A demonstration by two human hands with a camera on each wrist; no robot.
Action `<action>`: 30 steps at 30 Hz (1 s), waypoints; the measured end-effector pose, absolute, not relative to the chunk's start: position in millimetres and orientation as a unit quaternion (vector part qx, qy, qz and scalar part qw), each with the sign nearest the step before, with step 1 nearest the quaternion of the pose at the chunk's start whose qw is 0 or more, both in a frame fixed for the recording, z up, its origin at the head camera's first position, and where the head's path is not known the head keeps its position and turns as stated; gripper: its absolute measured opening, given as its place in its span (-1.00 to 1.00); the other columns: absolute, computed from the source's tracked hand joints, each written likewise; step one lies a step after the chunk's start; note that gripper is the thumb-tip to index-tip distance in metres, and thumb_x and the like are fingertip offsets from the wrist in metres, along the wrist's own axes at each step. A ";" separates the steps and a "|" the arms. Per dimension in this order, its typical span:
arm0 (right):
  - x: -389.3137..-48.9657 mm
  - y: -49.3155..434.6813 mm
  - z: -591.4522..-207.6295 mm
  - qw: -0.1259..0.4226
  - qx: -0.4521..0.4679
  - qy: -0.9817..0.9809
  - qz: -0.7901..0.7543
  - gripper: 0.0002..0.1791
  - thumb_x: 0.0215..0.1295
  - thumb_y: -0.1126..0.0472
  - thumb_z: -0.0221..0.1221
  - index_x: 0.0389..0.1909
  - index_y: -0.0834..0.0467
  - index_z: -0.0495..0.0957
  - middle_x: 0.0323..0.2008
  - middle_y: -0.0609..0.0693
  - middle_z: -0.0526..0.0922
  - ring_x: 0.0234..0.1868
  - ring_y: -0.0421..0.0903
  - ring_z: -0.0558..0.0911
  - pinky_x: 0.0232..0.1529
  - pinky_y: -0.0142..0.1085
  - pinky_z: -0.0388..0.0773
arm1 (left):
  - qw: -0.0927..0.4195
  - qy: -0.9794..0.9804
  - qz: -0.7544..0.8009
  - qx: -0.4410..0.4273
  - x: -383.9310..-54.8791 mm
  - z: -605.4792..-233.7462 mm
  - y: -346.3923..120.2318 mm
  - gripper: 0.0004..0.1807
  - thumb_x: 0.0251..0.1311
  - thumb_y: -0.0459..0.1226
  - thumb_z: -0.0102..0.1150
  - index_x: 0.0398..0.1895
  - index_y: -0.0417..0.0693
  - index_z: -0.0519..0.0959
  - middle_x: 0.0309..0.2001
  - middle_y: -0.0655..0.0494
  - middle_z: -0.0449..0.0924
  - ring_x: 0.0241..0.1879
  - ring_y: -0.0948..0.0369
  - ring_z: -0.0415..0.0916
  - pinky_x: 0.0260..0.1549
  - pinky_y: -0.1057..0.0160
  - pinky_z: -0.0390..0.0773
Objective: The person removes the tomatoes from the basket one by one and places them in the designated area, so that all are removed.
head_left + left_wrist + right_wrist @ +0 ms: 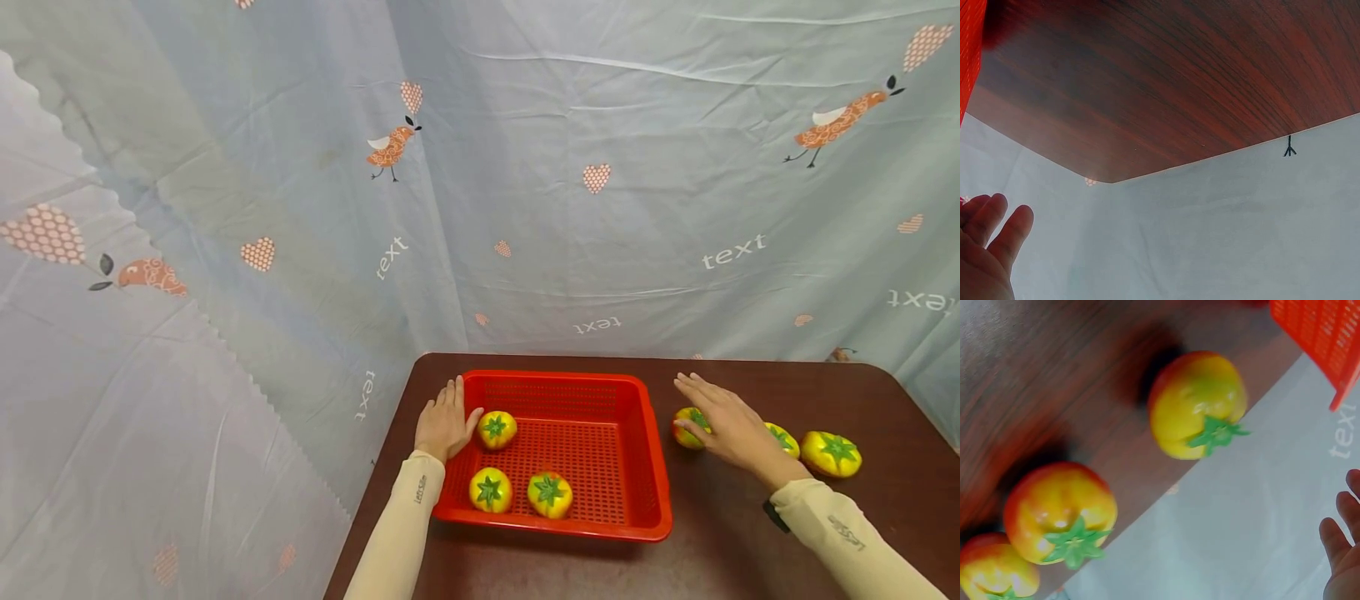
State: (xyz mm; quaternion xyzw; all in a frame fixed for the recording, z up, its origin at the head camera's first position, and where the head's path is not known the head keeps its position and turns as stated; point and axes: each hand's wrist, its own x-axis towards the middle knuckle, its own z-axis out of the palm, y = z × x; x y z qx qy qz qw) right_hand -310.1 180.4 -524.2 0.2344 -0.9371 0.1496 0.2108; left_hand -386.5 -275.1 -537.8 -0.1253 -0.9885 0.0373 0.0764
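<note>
A red plastic basket sits on the table and holds three yellow-red tomatoes with green star-shaped tops: one at the back left, two along the front. Over the basket's left rim is my left hand, fingers straight and thumb apart, holding nothing. To the right of the basket, my right hand reaches above a tomato with extended fingers and partly covers it. Two more tomatoes lie beyond that wrist, one partly hidden and one at the far right. The right wrist view shows all three loose tomatoes apart from the fingers.
The dark brown wooden table has rounded back corners. Behind it and along the left hangs a grey-blue curtain printed with birds and hearts, close to the table's edges.
</note>
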 end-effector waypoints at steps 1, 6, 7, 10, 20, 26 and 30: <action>-310.2 177.7 -523.5 0.211 0.237 -0.937 0.146 -0.22 0.06 0.14 0.42 0.31 0.32 0.40 0.30 0.27 0.45 0.30 0.27 0.42 0.18 0.18 0.39 | 0.075 -0.989 0.038 -0.125 -386.6 -538.0 -275.1 -0.17 0.43 0.17 -0.24 0.51 -0.27 0.07 0.42 -0.21 0.27 0.36 -0.02 0.33 0.28 0.00 0.41; -310.1 165.5 -522.6 0.217 0.252 -0.933 0.138 -0.24 0.07 0.12 0.41 0.29 0.31 0.42 0.28 0.25 0.48 0.29 0.27 0.44 0.19 0.16 0.40 | 0.073 -0.989 0.034 -0.124 -386.5 -538.3 -275.4 -0.17 0.43 0.17 -0.23 0.51 -0.27 0.07 0.42 -0.21 0.27 0.36 -0.02 0.33 0.28 0.00 0.40; -310.1 163.2 -522.7 0.219 0.258 -0.931 0.135 -0.24 0.07 0.12 0.41 0.29 0.31 0.42 0.28 0.26 0.48 0.28 0.26 0.44 0.19 0.16 0.41 | 0.073 -0.989 0.033 -0.124 -386.7 -538.4 -275.3 -0.17 0.43 0.17 -0.23 0.51 -0.27 0.07 0.42 -0.21 0.27 0.36 -0.03 0.33 0.28 -0.01 0.40; -309.9 155.7 -523.9 0.220 0.276 -0.926 0.135 -0.26 0.06 0.13 0.42 0.27 0.33 0.44 0.26 0.28 0.49 0.27 0.26 0.47 0.17 0.17 0.44 | 0.074 -0.989 0.031 -0.122 -386.9 -538.1 -275.2 -0.17 0.43 0.16 -0.23 0.51 -0.27 0.06 0.42 -0.21 0.26 0.36 -0.03 0.32 0.29 -0.01 0.39; -303.6 126.7 -531.0 0.182 0.327 -0.919 0.121 -0.28 0.12 0.08 0.39 0.27 0.30 0.44 0.25 0.25 0.51 0.24 0.22 0.52 0.14 0.15 0.49 | 0.070 -0.989 0.033 -0.122 -385.8 -535.8 -274.0 -0.16 0.42 0.16 -0.21 0.51 -0.27 0.06 0.42 -0.22 0.27 0.36 -0.03 0.33 0.29 -0.01 0.39; -301.3 112.7 -537.3 0.165 0.364 -0.910 0.106 -0.29 0.13 0.03 0.38 0.26 0.29 0.46 0.24 0.21 0.54 0.25 0.19 0.52 0.12 0.11 0.52 | 0.071 -0.990 0.033 -0.120 -385.5 -535.7 -274.1 -0.17 0.42 0.15 -0.20 0.51 -0.28 0.06 0.42 -0.21 0.26 0.36 -0.03 0.33 0.29 -0.01 0.39; -300.5 107.1 -540.1 0.144 0.375 -0.910 0.098 -0.31 0.17 0.02 0.35 0.26 0.29 0.45 0.25 0.19 0.53 0.27 0.19 0.50 0.15 0.11 0.50 | 0.072 -0.990 0.030 -0.121 -385.8 -535.7 -273.6 -0.17 0.43 0.15 -0.21 0.51 -0.28 0.07 0.43 -0.21 0.26 0.36 -0.03 0.32 0.29 -0.01 0.39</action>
